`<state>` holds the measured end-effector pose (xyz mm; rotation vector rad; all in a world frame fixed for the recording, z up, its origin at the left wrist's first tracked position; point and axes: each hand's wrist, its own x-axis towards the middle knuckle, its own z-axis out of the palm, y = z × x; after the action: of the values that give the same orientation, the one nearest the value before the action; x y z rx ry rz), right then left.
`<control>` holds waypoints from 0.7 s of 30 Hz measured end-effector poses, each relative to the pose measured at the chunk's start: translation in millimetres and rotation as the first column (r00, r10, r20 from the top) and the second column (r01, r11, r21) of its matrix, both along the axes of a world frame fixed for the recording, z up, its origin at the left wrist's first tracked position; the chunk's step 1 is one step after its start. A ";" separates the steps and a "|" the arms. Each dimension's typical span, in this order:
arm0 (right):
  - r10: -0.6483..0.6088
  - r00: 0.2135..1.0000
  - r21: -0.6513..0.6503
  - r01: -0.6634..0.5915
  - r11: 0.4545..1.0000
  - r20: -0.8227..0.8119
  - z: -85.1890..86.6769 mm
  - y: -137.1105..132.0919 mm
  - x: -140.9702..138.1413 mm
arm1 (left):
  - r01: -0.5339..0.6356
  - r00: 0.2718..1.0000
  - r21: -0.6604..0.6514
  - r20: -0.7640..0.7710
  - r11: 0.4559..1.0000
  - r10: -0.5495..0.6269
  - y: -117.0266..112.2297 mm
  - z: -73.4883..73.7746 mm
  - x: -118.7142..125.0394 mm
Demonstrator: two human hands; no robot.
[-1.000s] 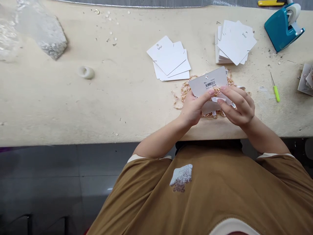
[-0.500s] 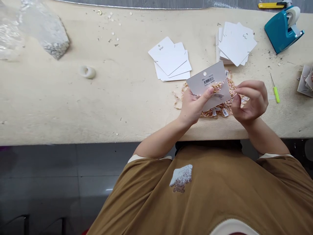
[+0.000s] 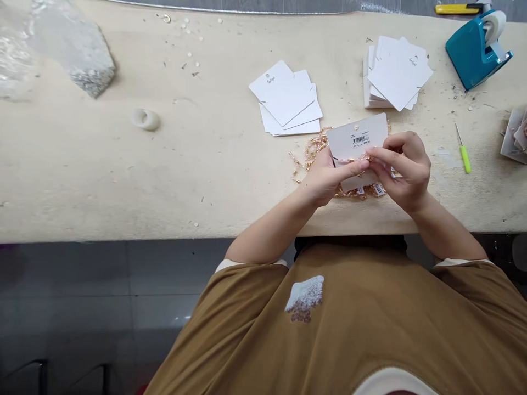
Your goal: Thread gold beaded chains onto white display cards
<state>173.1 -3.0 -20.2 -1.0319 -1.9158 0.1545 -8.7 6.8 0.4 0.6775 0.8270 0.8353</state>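
My left hand (image 3: pixel 325 178) grips a white card (image 3: pixel 359 141) with a barcode sticker, thumb pressed across its lower part. My right hand (image 3: pixel 405 170) is closed on the card's right side, fingertips pinched at a thin gold chain on its face. Both hands hover over a heap of gold chains (image 3: pixel 313 153) with small white tags near the table's front edge.
Two stacks of blank white cards (image 3: pixel 288 99) (image 3: pixel 395 71) lie behind the hands. A teal tape dispenser (image 3: pixel 475 46), a green-handled tool (image 3: pixel 464 151), a small tape roll (image 3: pixel 145 119) and a clear plastic bag (image 3: pixel 74 49) also sit on the beige table (image 3: pixel 164 175).
My right hand, which had pulled away to the right, has come back onto the card. The card has tilted flatter and dropped slightly toward the chains.
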 end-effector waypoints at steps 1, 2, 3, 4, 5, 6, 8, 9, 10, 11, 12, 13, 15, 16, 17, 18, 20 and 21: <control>0.020 1.000 -0.010 -0.020 1.000 0.011 1.4 0.9 0.9 | -0.002 1.000 0.002 -0.002 1.000 0.002 0.6 1.1 -0.1; 0.040 0.999 -0.017 -0.040 0.999 0.021 2.6 1.6 1.6 | -0.010 1.000 0.007 -0.010 1.000 0.010 0.8 2.1 0.1; 0.059 0.998 -0.025 -0.059 0.998 0.030 3.4 2.3 2.2 | -0.022 1.000 0.016 -0.020 1.000 0.022 0.8 2.8 0.6; 0.075 0.997 -0.032 -0.074 0.997 0.035 4.0 2.9 2.7 | -0.035 0.999 0.028 -0.028 0.999 0.036 0.6 3.1 1.2; 0.088 0.996 -0.039 -0.087 0.995 0.031 4.4 3.5 3.1 | -0.045 0.998 0.040 -0.036 0.998 0.047 0.3 3.1 1.7; 0.099 0.995 -0.049 -0.098 0.994 0.017 4.7 4.2 3.6 | -0.058 0.997 0.052 -0.042 0.997 0.061 0.0 2.9 2.1; 0.096 0.995 -0.067 -0.098 0.993 -0.041 5.6 5.2 4.2 | -0.097 0.994 0.059 -0.047 0.994 0.099 -0.4 1.7 2.3; 0.073 0.994 -0.065 -0.079 0.995 -0.085 6.1 5.3 4.2 | -0.118 0.991 0.056 -0.050 0.991 0.121 -0.5 1.0 2.2; 0.038 0.991 -0.055 -0.046 0.997 -0.129 6.5 4.9 3.9 | -0.137 0.989 0.052 -0.054 0.989 0.140 -0.5 0.3 2.0; -0.001 0.987 -0.040 -0.005 0.999 -0.161 6.8 3.9 3.0 | -0.153 0.986 0.049 -0.060 0.987 0.156 -0.4 -0.3 1.8; -0.037 0.984 -0.020 0.034 0.999 -0.177 6.9 2.3 1.4 | -0.167 0.983 0.051 -0.067 0.985 0.170 -0.3 -0.9 1.7; -0.062 0.983 0.001 0.063 0.998 -0.172 6.7 0.0 -0.8 | -0.177 0.981 0.055 -0.075 0.983 0.181 -0.2 -1.5 1.7; -0.073 0.991 0.013 0.074 0.997 -0.110 5.8 -5.4 -6.3 | -0.197 0.976 0.076 -0.081 0.978 0.203 0.4 -2.6 1.8; -0.066 0.995 0.002 0.067 0.998 -0.072 5.3 -7.9 -8.9 | -0.207 0.974 0.085 -0.080 0.975 0.214 0.7 -3.2 1.9; -0.057 0.997 -0.017 0.057 0.998 -0.045 4.9 -9.8 -11.1 | -0.216 0.972 0.093 -0.079 0.972 0.223 1.1 -3.9 2.0; -0.048 0.998 -0.040 0.046 0.998 -0.032 4.9 -10.9 -12.5 | -0.223 0.970 0.096 -0.079 0.970 0.231 1.4 -4.6 2.1; -0.029 0.999 -0.096 0.025 0.995 -0.042 6.0 -10.4 -12.1 | -0.228 0.968 0.088 -0.085 0.970 0.235 1.9 -5.8 2.2; -0.023 0.998 -0.116 0.017 0.993 -0.056 6.9 -9.0 -10.4 | -0.230 0.968 0.078 -0.087 0.970 0.236 2.0 -6.3 2.3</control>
<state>162.7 -12.0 -13.2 -1.1116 -1.8620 0.2838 -6.4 8.9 -5.9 0.6923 0.9811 1.0536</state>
